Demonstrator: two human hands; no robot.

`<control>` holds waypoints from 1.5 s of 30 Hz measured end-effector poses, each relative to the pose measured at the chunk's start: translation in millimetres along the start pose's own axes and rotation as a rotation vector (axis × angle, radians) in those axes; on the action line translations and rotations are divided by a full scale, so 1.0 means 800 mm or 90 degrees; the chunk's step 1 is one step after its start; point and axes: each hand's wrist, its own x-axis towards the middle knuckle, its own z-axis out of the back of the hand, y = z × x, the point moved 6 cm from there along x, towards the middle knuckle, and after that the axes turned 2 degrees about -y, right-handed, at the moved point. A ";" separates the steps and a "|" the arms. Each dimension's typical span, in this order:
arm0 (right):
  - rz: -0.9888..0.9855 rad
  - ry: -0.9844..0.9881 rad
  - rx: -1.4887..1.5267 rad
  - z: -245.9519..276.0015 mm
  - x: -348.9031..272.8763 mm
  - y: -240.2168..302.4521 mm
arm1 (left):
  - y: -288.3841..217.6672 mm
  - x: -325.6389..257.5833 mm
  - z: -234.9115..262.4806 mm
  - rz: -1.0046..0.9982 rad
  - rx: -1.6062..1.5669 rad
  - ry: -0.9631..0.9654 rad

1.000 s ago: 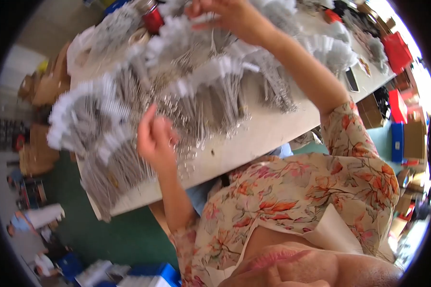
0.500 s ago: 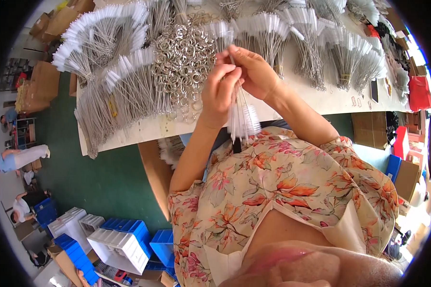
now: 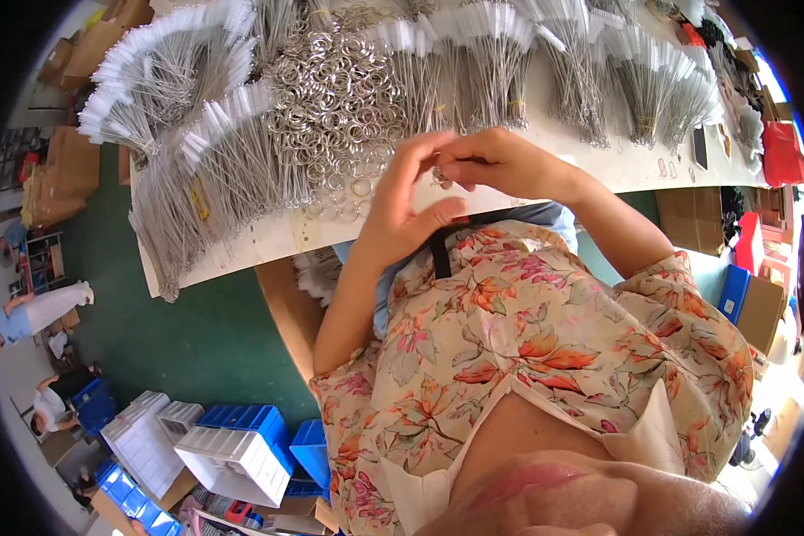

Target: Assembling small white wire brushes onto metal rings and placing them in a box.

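Note:
Above the table's near edge, my two hands are close together. My left hand (image 3: 411, 201) is open, its thumb apart from the fingers, and the fingertips are slightly blurred beside the right hand. Curled fingers on my right hand (image 3: 505, 165) pinch a small shiny piece that looks like a metal ring (image 3: 439, 175), partly covered by the fingers. No brush shows in either hand. Just beyond them lies a heap of silver split rings (image 3: 339, 103). Bundles of thin wire brushes with white bristle ends (image 3: 491, 62) stand in rows behind the hands.
More wire brushes (image 3: 232, 152) cover the left of the white table (image 3: 241, 255). A dark phone-like slab (image 3: 699, 149) lies near the right edge. Blue and white crates (image 3: 232, 460) stand on the green floor at lower left. People are at the far left.
The wire brushes that hung between my hands are gone from them. My left hand has opened and lowered slightly; my right hand has moved lower and now pinches the small ring-like piece.

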 end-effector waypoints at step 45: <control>0.253 -0.226 0.113 0.007 0.026 0.060 | -0.082 0.007 0.050 -0.233 0.573 -0.307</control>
